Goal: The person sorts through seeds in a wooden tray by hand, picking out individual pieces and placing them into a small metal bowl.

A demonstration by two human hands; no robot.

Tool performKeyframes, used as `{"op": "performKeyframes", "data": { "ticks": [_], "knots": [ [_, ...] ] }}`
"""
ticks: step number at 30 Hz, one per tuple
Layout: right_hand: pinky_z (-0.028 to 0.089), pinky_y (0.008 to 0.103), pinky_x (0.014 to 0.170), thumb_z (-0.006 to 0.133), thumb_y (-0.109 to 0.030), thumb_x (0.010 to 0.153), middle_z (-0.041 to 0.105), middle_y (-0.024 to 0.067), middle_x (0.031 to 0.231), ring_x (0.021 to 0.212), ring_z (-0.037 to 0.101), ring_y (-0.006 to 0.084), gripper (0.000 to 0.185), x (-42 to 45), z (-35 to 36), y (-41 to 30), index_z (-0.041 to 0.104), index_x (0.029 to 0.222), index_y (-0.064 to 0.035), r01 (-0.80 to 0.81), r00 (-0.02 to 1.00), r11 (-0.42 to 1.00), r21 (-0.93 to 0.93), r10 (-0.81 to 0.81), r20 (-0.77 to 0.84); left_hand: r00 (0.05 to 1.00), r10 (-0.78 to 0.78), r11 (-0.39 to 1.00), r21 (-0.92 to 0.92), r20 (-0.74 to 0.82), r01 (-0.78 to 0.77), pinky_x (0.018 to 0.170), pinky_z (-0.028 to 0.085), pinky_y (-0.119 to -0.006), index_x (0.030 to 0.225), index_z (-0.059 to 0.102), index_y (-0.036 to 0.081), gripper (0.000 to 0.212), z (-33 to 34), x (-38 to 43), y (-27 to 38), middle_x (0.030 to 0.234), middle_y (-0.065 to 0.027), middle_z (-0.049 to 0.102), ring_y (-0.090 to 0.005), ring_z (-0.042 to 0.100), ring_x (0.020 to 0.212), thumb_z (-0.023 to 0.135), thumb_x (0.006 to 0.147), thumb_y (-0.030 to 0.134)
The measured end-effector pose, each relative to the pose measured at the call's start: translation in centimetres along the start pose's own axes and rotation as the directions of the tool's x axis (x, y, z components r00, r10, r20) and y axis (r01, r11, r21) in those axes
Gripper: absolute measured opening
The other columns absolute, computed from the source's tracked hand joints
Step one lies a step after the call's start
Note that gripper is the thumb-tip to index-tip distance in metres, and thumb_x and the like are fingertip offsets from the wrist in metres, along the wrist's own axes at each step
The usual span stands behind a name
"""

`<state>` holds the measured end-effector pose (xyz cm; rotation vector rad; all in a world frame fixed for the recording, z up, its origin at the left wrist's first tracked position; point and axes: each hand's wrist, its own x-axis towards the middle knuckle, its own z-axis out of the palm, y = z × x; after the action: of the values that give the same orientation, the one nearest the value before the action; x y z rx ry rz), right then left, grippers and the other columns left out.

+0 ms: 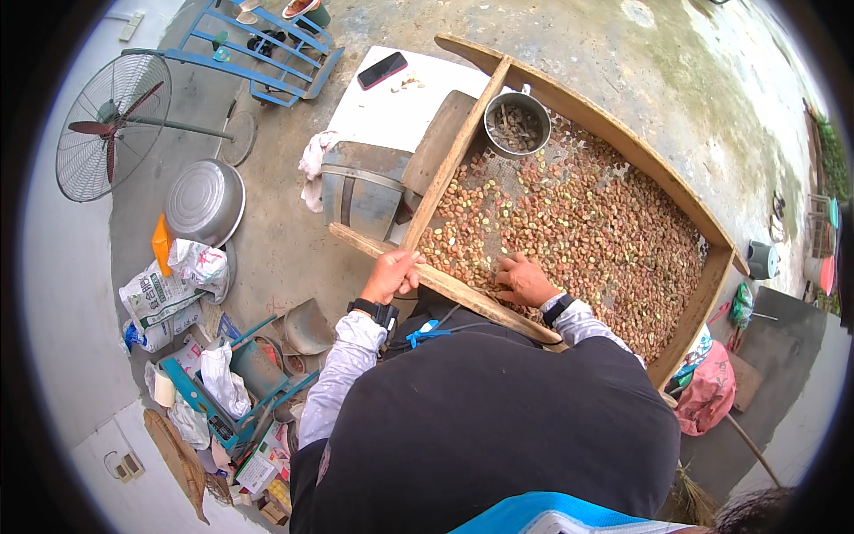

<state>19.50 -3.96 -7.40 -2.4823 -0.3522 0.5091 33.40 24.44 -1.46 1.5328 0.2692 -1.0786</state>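
A wooden-framed tray (442, 173) with a mesh bottom holds a wide layer of brown, reddish and yellow-green seeds or nuts (587, 220). My left hand (392, 275) is at the tray's near left corner, its fingers curled at the wooden rim; whether something small is between thumb and fingers cannot be told. Over the near part of the layer, my right hand (524, 279) touches the seeds with its fingers bent and partly hidden. A metal mug (517, 123) with dark dry bits inside stands in the tray's far left corner.
Left of the tray are a white table (393, 113) with a smartphone (382, 71), and a wooden bucket (367, 190). Farther left stand a floor fan (113, 127), a metal basin (203, 200), a blue metal trolley (267, 53) and piled bags. A pink bag (710, 390) lies at right.
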Motion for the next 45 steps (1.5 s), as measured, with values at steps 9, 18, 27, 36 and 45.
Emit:
{"op": "performKeyframes", "data": {
  "ticks": [9, 18, 27, 36, 45],
  "knots": [
    [0.047, 0.0434, 0.065, 0.063, -0.024, 0.073, 0.058, 0.0099, 0.081, 0.079, 0.059, 0.0299, 0.016, 8.3, -1.0, 1.3, 0.062, 0.069, -0.0088, -0.219, 0.884, 0.975, -0.029, 0.186, -0.429, 1.000, 0.011, 1.000, 0.018, -0.003, -0.011, 0.033, 0.029, -0.020, 0.095, 0.062, -0.002, 0.029, -0.1, 0.2, 0.1, 0.054, -0.0048, 0.057, -0.0062, 0.040, 0.034, 0.054, 0.094, 0.026],
    [0.049, 0.0441, 0.061, 0.064, -0.025, 0.074, 0.056, 0.0132, 0.072, 0.069, 0.060, 0.0325, 0.020, 11.3, 0.9, 1.2, 0.059, 0.069, -0.0058, -0.300, 0.806, 0.954, -0.018, 0.244, -0.539, 1.000, 0.024, 0.999, 0.030, -0.018, -0.023, 0.034, 0.029, -0.019, 0.094, 0.062, -0.003, 0.031, -0.2, 0.0, -0.1, 0.053, -0.0039, 0.055, -0.0067, 0.041, 0.037, 0.053, 0.094, 0.026],
    [0.047, 0.0282, 0.054, 0.065, -0.002, 0.071, 0.053, 0.0014, 0.063, 0.055, 0.052, 0.0098, 0.016, 8.6, -0.3, 4.9, 0.050, 0.074, -0.0032, -0.036, 0.800, 0.335, 0.942, 0.574, -0.173, 0.999, 0.028, 0.999, 0.022, -0.017, -0.028, 0.033, 0.028, -0.018, 0.094, 0.061, -0.002, 0.031, -0.1, 0.1, -0.3, 0.053, -0.0043, 0.055, -0.0066, 0.042, 0.037, 0.053, 0.094, 0.027],
    [0.049, 0.0460, 0.062, 0.061, -0.015, 0.070, 0.058, 0.0156, 0.077, 0.073, 0.059, 0.0365, 0.012, 10.4, 1.6, 1.5, 0.061, 0.076, -0.0043, -0.254, 0.847, 0.961, 0.106, 0.274, -0.456, 0.999, 0.030, 0.999, 0.021, -0.021, -0.030, 0.033, 0.027, -0.019, 0.094, 0.061, -0.002, 0.030, 0.3, 0.0, 0.1, 0.053, -0.0043, 0.055, -0.0066, 0.041, 0.036, 0.053, 0.094, 0.027],
    [0.050, 0.0255, 0.064, 0.061, -0.002, 0.073, 0.063, 0.0094, 0.087, 0.077, 0.063, 0.0141, 0.006, 10.1, -1.6, 3.3, 0.054, 0.074, -0.0033, -0.231, 0.900, 0.724, 0.650, 0.412, -0.139, 0.999, 0.033, 0.999, 0.016, -0.028, -0.033, 0.033, 0.027, -0.019, 0.094, 0.060, -0.003, 0.031, 0.0, -0.1, -0.2, 0.053, -0.0042, 0.054, -0.0067, 0.040, 0.036, 0.052, 0.094, 0.027]
  ]
}}
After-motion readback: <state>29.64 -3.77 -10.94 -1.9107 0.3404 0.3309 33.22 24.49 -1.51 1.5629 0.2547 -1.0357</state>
